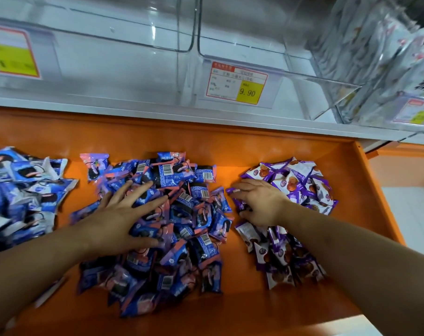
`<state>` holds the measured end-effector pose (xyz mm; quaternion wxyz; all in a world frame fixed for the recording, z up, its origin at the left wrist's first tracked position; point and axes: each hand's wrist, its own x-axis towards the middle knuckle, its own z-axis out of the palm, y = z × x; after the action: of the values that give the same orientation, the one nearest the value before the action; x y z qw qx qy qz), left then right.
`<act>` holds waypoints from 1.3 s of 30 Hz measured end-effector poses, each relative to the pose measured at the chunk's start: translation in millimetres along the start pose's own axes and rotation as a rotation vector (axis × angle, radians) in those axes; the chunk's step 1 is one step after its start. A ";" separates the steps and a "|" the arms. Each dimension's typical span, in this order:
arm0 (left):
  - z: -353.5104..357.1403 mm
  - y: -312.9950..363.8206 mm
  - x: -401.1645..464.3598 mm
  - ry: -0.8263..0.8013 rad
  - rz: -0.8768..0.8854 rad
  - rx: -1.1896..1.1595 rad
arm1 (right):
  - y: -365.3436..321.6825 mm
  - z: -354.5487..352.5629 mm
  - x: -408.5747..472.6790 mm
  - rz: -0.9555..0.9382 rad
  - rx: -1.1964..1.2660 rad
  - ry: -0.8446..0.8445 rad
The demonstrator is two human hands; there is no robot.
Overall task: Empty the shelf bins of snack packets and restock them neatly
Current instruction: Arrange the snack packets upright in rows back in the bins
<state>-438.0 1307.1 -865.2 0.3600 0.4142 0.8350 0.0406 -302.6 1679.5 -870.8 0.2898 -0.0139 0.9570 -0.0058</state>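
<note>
On the orange ledge (230, 151) nearest the person, the left hand (123, 212) lies flat with fingers spread atop the heap of blue-and-pink packets (182, 214), gripping nothing. Beside it, the right hand (259, 202) curls its fingers into the purple-and-white packets (300, 185), clutching some. A third pile of blue-and-white packets (24, 190) sits at far left. Beyond, the clear shelf bins (133, 57) stand bare, one bearing a price tag (237, 82) reading 9.90; a stocked bin (388, 69) holds pale packets at right.

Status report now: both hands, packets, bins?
Left hand flat on blue-pink packet pile. Right hand curled on purple-white packet pile. Clear plastic bins empty. Nothing blocking.
</note>
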 end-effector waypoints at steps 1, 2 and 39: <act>-0.2 -0.7 -1.0 0.006 0.004 -0.005 | -4.7 0.0 3.1 0.006 0.036 0.023; -0.8 -1.5 -2.1 0.014 0.011 -0.011 | -10.1 0.0 5.6 0.014 0.073 0.037; -119.9 23.9 -112.4 0.550 0.015 -0.313 | -153.9 -177.5 -39.6 0.056 0.859 0.131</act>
<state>-453.5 1269.4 -704.3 0.1799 0.3337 0.8815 0.2816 -364.6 1527.4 -698.2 0.2080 0.1345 0.8840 -0.3966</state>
